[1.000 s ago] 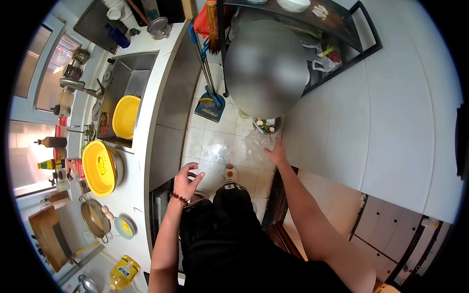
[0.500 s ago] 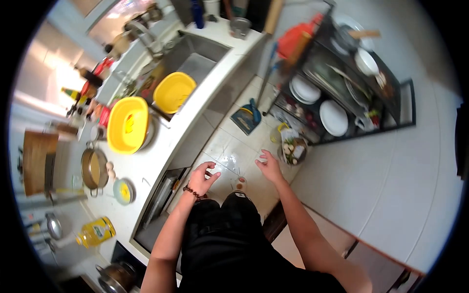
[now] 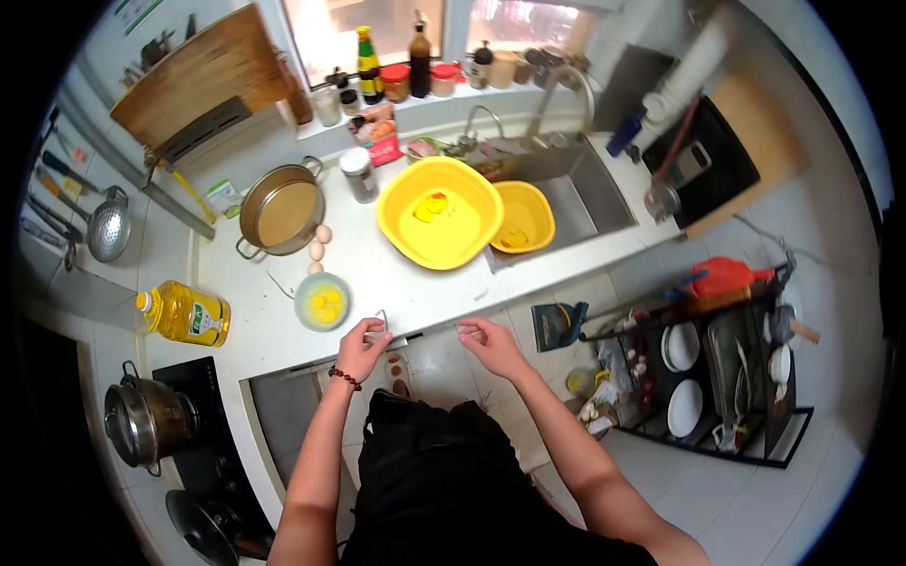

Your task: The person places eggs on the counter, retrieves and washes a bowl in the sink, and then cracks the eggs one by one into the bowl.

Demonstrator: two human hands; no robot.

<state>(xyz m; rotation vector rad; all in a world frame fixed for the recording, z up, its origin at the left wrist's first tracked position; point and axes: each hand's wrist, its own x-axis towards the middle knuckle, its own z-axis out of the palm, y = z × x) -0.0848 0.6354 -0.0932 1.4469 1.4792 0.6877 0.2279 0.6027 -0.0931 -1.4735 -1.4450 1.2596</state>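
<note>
My left hand (image 3: 362, 350), with a beaded bracelet on its wrist, hovers at the counter's front edge. Its fingers are loosely bent and apart, with nothing in them. Nearest to it are a thin grey hooked thing (image 3: 381, 319) and a pale bowl (image 3: 341, 316) of several raw egg yolks. My right hand (image 3: 495, 349) is open over the gap before the counter, thumb and fingers apart, holding nothing. Whole eggs (image 3: 317, 251) lie behind the bowl. Beyond my hands, a large yellow basin (image 3: 396, 222) stands on the counter with orange-yellow pieces inside.
A smaller yellow basin (image 3: 538, 217) sits at the sink (image 3: 590, 193). Left are a two-handled pot (image 3: 283, 209), an oil jug (image 3: 193, 315) and a stove (image 3: 200, 415) with pots. A dish rack (image 3: 755, 451) and a dustpan (image 3: 557, 325) stand right.
My view has swung left, toward the counter, and my body has turned with it. Both hands now come nearer the counter edge, still open.
</note>
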